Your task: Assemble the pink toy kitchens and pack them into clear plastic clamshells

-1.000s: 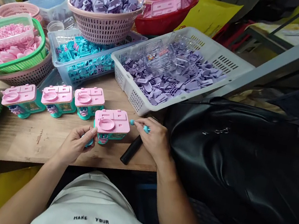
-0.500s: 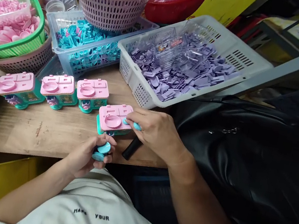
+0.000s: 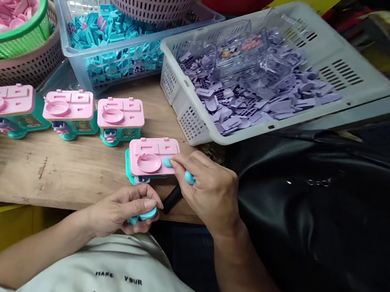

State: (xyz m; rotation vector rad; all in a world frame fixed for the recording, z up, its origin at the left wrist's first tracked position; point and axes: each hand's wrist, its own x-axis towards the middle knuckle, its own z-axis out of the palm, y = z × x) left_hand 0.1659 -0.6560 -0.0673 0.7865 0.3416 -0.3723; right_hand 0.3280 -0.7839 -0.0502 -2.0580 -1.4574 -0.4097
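Observation:
My right hand is closed, with a small turquoise round piece pinched at its fingertips against the right part of a pink top. A second turquoise piece shows between its curled fingers. That top belongs to a toy kitchen unit with a round pink basin and a green base. Just in front of it, my left hand curls around more turquoise round pieces, partly hidden by the thumb and fingers. A black rod-like handle lies between the hands, its far end hidden.
Three similar toy units stand in a row at the left. Behind are a white crate of purple parts, a clear blue bin of turquoise parts and a green basket of pink parts. Black material fills the right side.
My left thumb has folded over the turquoise pieces, which lay more exposed before. My right hand stays at the toy's top with its pinched piece. The whole view has shifted slightly.

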